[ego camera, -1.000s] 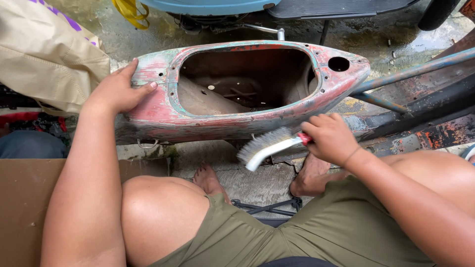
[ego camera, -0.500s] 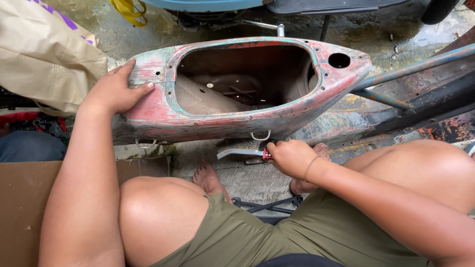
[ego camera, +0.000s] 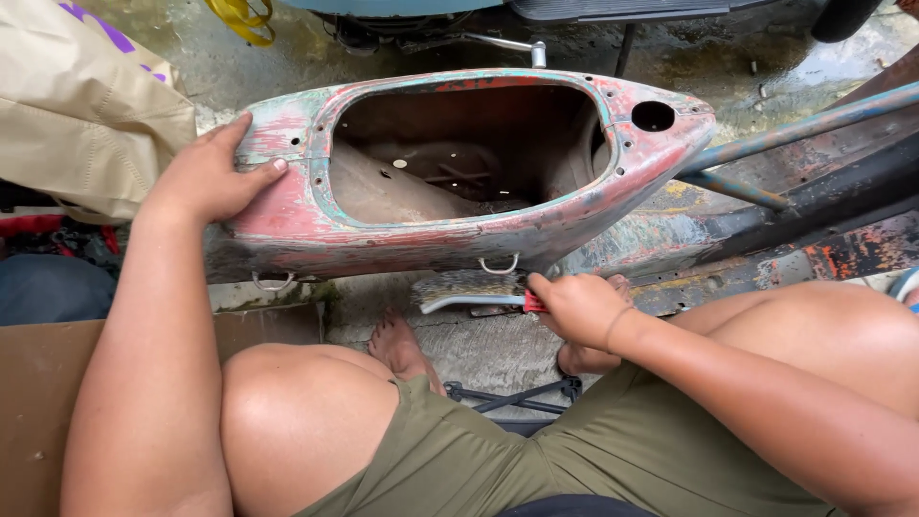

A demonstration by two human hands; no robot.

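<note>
— Head view: what's in the middle of the frame?
— A hollow metal shell (ego camera: pixel 459 172), red and teal paint worn down to bare patches, lying lengthwise across the centre on the wet concrete floor (ego camera: pixel 498 345). Its big opening faces up, and there's a small round hole near the pointed end at the right.
— And the hands?
— The left hand (ego camera: pixel 211 177) lies flat on the shell's blunt end at the left of the frame, fingers spread over the rim, thumb along the side. It grasps nothing, just presses. The right hand (ego camera: pixel 579 306) is clenched round the red handle of a wire brush (ego camera: pixel 474 290).
— Where is the brush?
— Just below the shell's near side, centre frame, bristles up against the lower edge, close to a small metal loop there.
— Anything else around?
— A tan bag (ego camera: pixel 86 115) at upper left, rusty bars (ego camera: pixel 795 163) at right, cardboard (ego camera: pixel 38 402) at lower left. Bare knees and olive shorts (ego camera: pixel 536 460) fill the bottom; two bare feet rest on the floor under the brush
</note>
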